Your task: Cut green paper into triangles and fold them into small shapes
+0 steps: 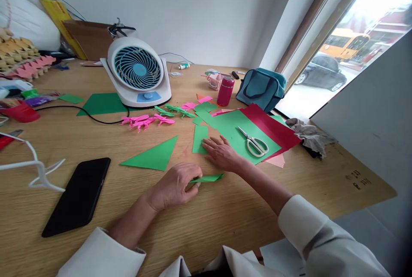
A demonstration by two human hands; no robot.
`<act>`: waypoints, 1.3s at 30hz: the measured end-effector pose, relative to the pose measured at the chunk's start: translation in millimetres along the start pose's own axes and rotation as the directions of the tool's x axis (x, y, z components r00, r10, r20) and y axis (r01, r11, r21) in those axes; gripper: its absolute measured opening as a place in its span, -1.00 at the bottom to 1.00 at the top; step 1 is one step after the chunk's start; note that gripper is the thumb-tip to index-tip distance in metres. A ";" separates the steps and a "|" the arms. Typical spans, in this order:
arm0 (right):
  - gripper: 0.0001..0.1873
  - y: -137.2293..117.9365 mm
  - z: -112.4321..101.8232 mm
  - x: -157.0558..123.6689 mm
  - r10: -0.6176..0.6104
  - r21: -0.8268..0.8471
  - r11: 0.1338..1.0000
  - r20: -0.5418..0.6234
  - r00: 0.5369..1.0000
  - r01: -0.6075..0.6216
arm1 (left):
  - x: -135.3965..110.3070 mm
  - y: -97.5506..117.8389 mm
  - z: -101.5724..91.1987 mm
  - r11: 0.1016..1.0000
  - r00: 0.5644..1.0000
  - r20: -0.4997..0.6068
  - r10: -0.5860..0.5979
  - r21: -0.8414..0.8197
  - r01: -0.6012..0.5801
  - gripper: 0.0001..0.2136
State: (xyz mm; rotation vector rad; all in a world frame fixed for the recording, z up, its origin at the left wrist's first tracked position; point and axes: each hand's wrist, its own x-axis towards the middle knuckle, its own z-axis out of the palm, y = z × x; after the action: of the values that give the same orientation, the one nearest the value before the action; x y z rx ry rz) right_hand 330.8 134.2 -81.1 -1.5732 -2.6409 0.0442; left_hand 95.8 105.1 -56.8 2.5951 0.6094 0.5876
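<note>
My left hand (180,184) pinches the left end of a folded piece of green paper (210,178) just above the wooden table. Spread over the table, my right hand (222,153) lies flat with its fingertips on a green paper rectangle (200,136). Beyond my left hand is a green paper triangle (156,155). To the right of my right hand, white-handled scissors (255,143) rest on a large green sheet (233,124), which overlaps dark red sheets (270,129).
A white fan (138,71) stands behind folded pink paper figures (144,121) and green ones (175,110). A black phone (79,195) in a white wire holder (40,167) is at left. A pink bottle (225,91) and a teal bag (262,88) stand farther back.
</note>
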 end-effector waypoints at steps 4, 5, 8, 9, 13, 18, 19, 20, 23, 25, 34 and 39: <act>-0.42 17.5 0.7 29.6 0.026 -0.048 0.999 0.034 0.999 -0.024 | -1.1 -6.2 -0.2 0.999 1.000 0.013 -0.012 0.051 0.011 -0.90; -0.43 22.2 0.2 36.1 0.045 -0.054 0.998 0.035 0.998 -0.043 | -1.3 -7.4 0.7 0.998 1.000 0.017 -0.016 0.053 0.015 -0.90; -0.45 31.3 -1.8 50.8 0.097 -0.061 0.994 0.016 0.995 -0.096 | -1.7 -9.6 2.8 0.998 0.999 0.028 -0.022 0.061 0.020 -0.89; -0.45 31.7 -2.4 53.5 0.113 -0.060 0.992 0.005 0.994 -0.112 | -1.9 -9.9 3.1 0.998 0.999 0.031 -0.022 0.063 0.020 -0.89; -0.45 21.6 -2.1 55.9 0.125 -0.045 0.991 -0.035 0.992 -0.126 | -2.4 -10.8 3.0 0.998 0.999 0.033 -0.031 0.055 0.029 -0.89; -0.51 21.2 -0.4 65.5 0.152 0.010 0.988 -0.069 0.986 -0.151 | -2.7 -11.5 3.3 0.998 0.999 0.042 -0.031 0.056 0.029 -0.89; -0.50 24.8 -0.7 68.8 0.178 0.025 0.984 -0.077 0.981 -0.177 | -2.7 -11.5 3.3 0.998 0.999 0.043 -0.029 0.058 0.026 -0.89; -0.49 28.4 -1.3 71.4 0.202 0.041 0.979 -0.084 0.976 -0.199 | -2.6 -11.5 3.2 0.998 0.999 0.043 -0.027 0.061 0.024 -0.89; -0.48 34.0 -4.0 67.8 0.212 0.101 0.974 -0.107 0.971 -0.201 | -2.4 -11.8 2.4 0.998 0.999 0.035 -0.030 0.064 0.027 -0.89; -0.52 31.0 -6.1 53.1 0.172 0.145 0.977 -0.125 0.977 -0.153 | -2.3 -12.4 2.1 0.997 0.999 0.031 -0.036 0.066 0.034 -0.89; -0.63 1.8 -11.9 -47.1 -0.002 0.598 0.790 -0.212 0.977 0.131 | -2.6 -13.6 2.9 0.995 0.995 -0.013 -0.101 -0.006 0.101 -0.89; -0.65 -2.2 -7.9 -60.7 -0.067 0.613 0.765 -0.229 0.971 0.197 | -2.9 -12.9 2.4 0.992 0.992 -0.010 -0.128 -0.017 0.128 -0.81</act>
State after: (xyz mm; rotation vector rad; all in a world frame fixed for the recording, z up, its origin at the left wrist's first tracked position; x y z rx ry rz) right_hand 358.3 79.7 -75.6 -1.0876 -2.2177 0.6664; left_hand 90.5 113.5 -65.8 2.5164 0.7653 0.5625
